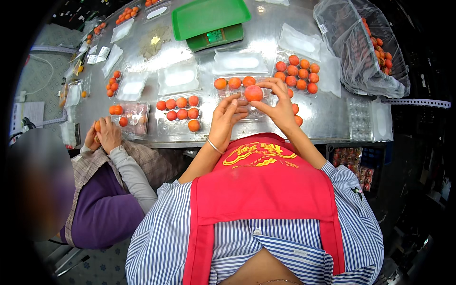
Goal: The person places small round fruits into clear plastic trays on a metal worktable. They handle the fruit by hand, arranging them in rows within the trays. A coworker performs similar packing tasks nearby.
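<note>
My right hand [279, 103] holds a round orange-red fruit [253, 93] between thumb and fingertips, above a clear plastic clamshell tray [222, 95]. My left hand [228, 115] is beside the fruit, palm turned inward and fingers apart, with nothing in it. Along the tray's far side sit three fruits [234, 83]; my hands hide part of its near side. Its lid [240, 62] lies folded back. To the right of my right hand is another clamshell with several fruits [297, 73], and a few loose fruits [295, 109] lie by my right wrist.
A green weighing scale [213, 21] stands at the back of the metal table [263, 35]. Fruit fills part of a plastic-lined crate [359, 53] at right. Left of me is a part-filled clamshell [180, 113]. A co-worker's hands [105, 133] hold fruit at the left edge.
</note>
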